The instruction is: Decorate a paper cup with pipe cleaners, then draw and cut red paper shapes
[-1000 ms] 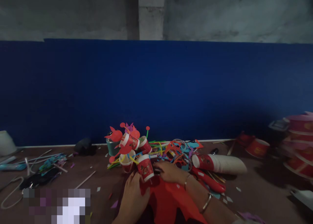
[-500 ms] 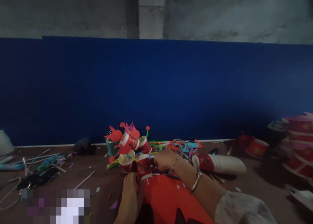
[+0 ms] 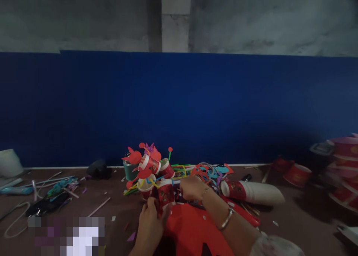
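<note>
My left hand (image 3: 149, 222) is at the bottom centre, fingers and thumb closed around the lower part of a red paper cup (image 3: 166, 192) with a printed pattern. To the right of that cup, my right hand (image 3: 192, 188) is curled over a heap of craft bits, its fingertips hidden; what it holds I cannot make out. Close to my left hand is another paper cup (image 3: 145, 190) with yellow and blue bendy stems and red paper discs. Behind it lie more decorated cups (image 3: 149, 163). Red paper (image 3: 192, 224) lies below both hands.
A stack of white-and-red paper cups (image 3: 260, 192) lies on its side at right. Further right are a red bowl (image 3: 298, 175) and stacked red tubs (image 3: 346, 166). Coloured straws and strips (image 3: 60, 187) litter the left. A blue panel (image 3: 179, 107) stands behind the table.
The view has tilted up slightly, so everything sits lower. My left thumb now shows beside the cup's lower edge. My right hand has shifted a little, and a red object shows under my right forearm.
</note>
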`<act>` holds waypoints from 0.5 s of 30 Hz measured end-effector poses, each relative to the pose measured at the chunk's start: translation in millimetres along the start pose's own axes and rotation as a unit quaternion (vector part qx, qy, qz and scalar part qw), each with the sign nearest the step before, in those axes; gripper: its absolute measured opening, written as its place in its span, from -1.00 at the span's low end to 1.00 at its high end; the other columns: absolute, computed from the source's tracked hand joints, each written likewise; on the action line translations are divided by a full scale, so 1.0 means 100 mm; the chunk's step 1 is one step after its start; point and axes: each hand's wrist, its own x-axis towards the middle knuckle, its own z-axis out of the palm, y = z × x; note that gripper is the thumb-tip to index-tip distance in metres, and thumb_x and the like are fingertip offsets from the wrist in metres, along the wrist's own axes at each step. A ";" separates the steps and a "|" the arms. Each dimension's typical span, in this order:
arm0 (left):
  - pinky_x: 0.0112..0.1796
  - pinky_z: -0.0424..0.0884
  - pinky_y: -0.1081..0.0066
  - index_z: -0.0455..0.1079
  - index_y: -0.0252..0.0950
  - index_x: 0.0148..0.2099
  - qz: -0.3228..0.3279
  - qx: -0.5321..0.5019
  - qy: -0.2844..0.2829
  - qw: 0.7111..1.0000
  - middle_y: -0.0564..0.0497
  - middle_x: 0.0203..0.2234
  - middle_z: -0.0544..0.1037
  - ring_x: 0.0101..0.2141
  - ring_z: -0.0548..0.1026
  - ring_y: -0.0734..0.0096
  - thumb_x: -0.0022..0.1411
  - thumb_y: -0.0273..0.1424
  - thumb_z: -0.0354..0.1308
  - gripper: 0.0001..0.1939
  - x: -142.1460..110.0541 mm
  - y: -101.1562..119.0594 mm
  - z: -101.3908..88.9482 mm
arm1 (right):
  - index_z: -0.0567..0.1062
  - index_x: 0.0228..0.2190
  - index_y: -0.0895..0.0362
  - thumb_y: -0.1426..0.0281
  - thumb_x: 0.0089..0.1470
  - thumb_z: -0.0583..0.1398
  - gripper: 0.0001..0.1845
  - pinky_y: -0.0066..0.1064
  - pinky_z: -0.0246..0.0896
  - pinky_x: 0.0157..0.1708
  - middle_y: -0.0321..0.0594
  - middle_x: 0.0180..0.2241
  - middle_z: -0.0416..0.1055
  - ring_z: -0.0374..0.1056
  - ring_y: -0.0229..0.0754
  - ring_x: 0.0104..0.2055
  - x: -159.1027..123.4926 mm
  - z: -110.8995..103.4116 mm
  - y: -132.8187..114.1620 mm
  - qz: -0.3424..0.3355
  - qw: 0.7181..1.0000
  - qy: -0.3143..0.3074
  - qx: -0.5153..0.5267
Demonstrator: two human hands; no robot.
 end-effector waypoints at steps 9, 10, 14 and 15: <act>-0.09 0.21 0.11 0.10 -0.26 -0.19 -0.148 0.037 -0.079 0.985 -0.29 -0.20 0.49 -0.06 0.42 -0.09 0.07 -0.07 0.09 -0.58 0.23 0.30 -0.07 | 0.52 -0.14 0.04 0.54 0.03 0.08 -0.61 -0.40 0.13 -0.02 -0.21 -0.09 0.50 0.35 -0.14 0.00 -0.07 0.43 0.14 -0.016 0.990 0.110 0.087; -0.09 0.21 0.11 0.11 -0.27 -0.18 -0.155 0.029 -0.082 0.984 -0.29 -0.20 0.49 -0.06 0.42 -0.09 0.07 -0.08 0.09 -0.58 0.23 0.31 -0.07 | 0.49 -0.09 0.06 0.55 0.03 0.06 -0.58 -0.41 0.09 0.02 -0.21 -0.04 0.47 0.31 -0.15 0.04 -0.07 0.45 0.14 -0.013 0.988 0.122 0.094; -0.20 0.30 0.23 0.13 -0.23 -0.23 -0.165 -0.033 -0.102 0.981 -0.17 -0.28 0.53 -0.20 0.50 0.07 0.08 -0.05 0.07 -0.62 0.18 0.33 -0.13 | 0.48 -0.09 0.19 0.53 0.06 0.02 -0.60 -0.32 0.02 0.07 -0.05 -0.03 0.43 0.26 -0.06 0.06 -0.21 0.45 0.28 0.038 0.981 0.156 0.107; -0.21 0.31 0.26 0.15 -0.22 -0.25 -0.163 -0.060 -0.100 0.980 -0.12 -0.31 0.53 -0.24 0.51 0.11 0.07 -0.04 0.09 -0.62 0.16 0.32 -0.14 | 0.50 -0.13 0.20 0.53 0.05 0.02 -0.62 -0.31 0.05 0.04 -0.03 -0.07 0.45 0.28 -0.04 0.04 -0.30 0.44 0.35 0.056 0.980 0.156 0.109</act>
